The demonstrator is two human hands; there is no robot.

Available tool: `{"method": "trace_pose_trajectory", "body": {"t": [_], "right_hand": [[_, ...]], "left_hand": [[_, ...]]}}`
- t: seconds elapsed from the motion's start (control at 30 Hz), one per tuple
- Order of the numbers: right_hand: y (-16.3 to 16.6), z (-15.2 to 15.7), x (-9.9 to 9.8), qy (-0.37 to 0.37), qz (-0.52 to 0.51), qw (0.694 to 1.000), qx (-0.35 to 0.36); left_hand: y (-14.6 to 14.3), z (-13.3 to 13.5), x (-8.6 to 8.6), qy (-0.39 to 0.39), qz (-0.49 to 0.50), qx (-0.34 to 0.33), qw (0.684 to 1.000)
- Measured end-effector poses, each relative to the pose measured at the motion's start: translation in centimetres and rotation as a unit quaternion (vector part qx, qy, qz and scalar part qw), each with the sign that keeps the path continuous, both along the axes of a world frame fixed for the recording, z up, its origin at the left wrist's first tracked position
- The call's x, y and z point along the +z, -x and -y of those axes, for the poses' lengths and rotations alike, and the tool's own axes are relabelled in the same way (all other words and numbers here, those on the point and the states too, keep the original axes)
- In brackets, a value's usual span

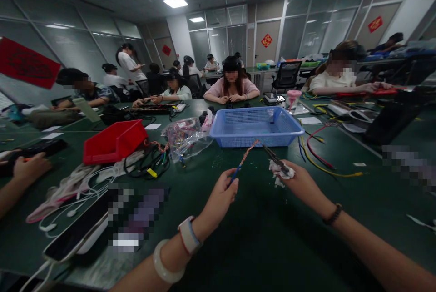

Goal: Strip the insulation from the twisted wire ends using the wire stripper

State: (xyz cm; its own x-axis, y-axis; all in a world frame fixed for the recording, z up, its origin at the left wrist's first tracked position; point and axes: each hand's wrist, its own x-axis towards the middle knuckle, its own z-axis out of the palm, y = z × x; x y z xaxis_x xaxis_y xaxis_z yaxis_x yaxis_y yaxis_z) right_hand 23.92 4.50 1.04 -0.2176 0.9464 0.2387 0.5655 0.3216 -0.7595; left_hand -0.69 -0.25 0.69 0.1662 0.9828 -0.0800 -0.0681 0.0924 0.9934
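My left hand pinches a blue electrical wire whose bared copper strands are twisted together and point up and away from me. To its right, my right hand is closed round a pair of pliers, with crumpled white tissue wrapped about the handles. The pliers' dark jaws lie close to the copper end but apart from it. Just beyond both hands stands a blue plastic basket. Small green and white scraps are scattered on the dark green table before the basket.
A red bin, a clear plastic bag, a black cable bundle, white earphones and a phone lie leftward. Coloured cables spread right of the basket. Another person's hand is at the far left; several people sit around.
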Motion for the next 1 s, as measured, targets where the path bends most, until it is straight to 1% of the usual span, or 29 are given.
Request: {"method": "trace_pose_trajectory", "body": {"t": [0.07, 0.2, 0.27, 0.4, 0.53, 0.7, 0.87, 1.0], "right_hand": [[-0.3, 0.3, -0.4, -0.013, 0.058, 0.998, -0.019], [-1.0, 0.6, -0.8, -0.066, 0.164, 0.983, -0.045], [-1.3, 0.6, -0.9, -0.088, 0.196, 0.975, -0.049], [-1.5, 0.5, -1.0, -0.099, 0.249, 0.961, -0.072], [-1.3, 0.4, -0.9, -0.108, 0.274, 0.951, -0.090], [-0.8, 0.6, -0.9, -0.090, 0.274, 0.954, -0.084], [0.0, 1.2, -0.7, -0.074, 0.276, 0.955, -0.083], [0.5, 1.6, -0.5, -0.072, 0.312, 0.944, -0.081]], "left_hand": [[-0.4, -0.3, 0.2, 0.016, -0.001, -0.013, 1.000], [-0.8, -0.8, 0.3, 0.009, -0.010, -0.035, 0.999], [-0.8, -1.0, 0.0, 0.010, -0.017, -0.048, 0.999], [-0.2, -1.0, -0.6, 0.019, -0.034, -0.067, 0.997], [0.6, -0.9, -1.2, 0.042, -0.005, -0.069, 0.997], [1.2, -1.1, -1.8, 0.054, 0.046, -0.068, 0.995], [0.5, -0.5, -1.2, 0.087, 0.123, -0.072, 0.986], [-0.2, 0.1, -0.6, 0.097, 0.136, -0.095, 0.981]]}}
